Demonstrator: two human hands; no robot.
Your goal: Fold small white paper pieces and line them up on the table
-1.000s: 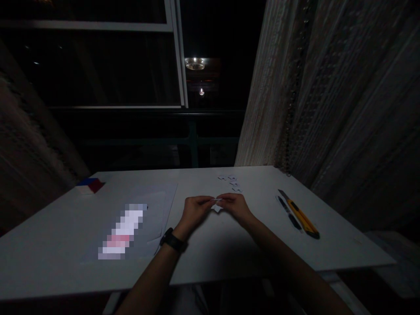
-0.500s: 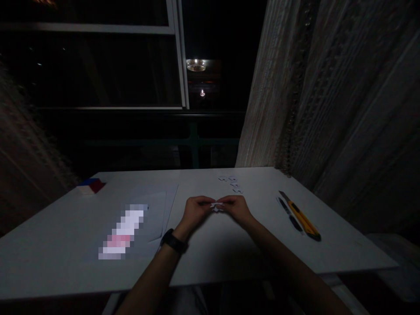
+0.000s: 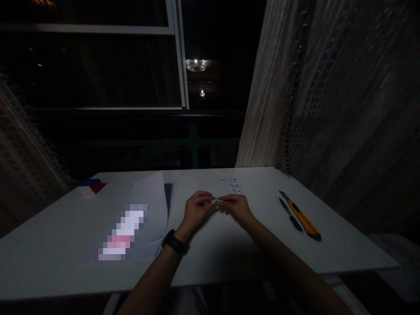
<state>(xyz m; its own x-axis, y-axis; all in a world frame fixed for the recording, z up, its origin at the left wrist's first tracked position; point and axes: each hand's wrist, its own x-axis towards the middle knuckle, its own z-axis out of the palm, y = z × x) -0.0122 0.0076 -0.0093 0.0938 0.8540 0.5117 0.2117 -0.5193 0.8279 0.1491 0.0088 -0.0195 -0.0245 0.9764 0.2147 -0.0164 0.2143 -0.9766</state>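
Over the middle of the table, my left hand (image 3: 194, 213) and my right hand (image 3: 240, 209) meet fingertip to fingertip. Both pinch a small folded piece of white paper (image 3: 215, 201), mostly covered by the fingers. A dark watch (image 3: 175, 242) is on my left wrist. Just beyond the hands lie several small white paper pieces (image 3: 235, 185) with dark marks or shadows, too small to make out.
Paper sheets (image 3: 149, 188), one edge raised, lie left under a blurred bright patch (image 3: 133, 223). A blue, red and white cube (image 3: 90, 187) stands far left. At right lie a yellow utility knife (image 3: 303, 218) and a dark pen-like tool (image 3: 290, 214). Curtains (image 3: 262, 87) flank the window.
A paper sheet on the left has lifted along its right edge. The folded paper shows less between my fingers, and my left fingers have shifted slightly upward.
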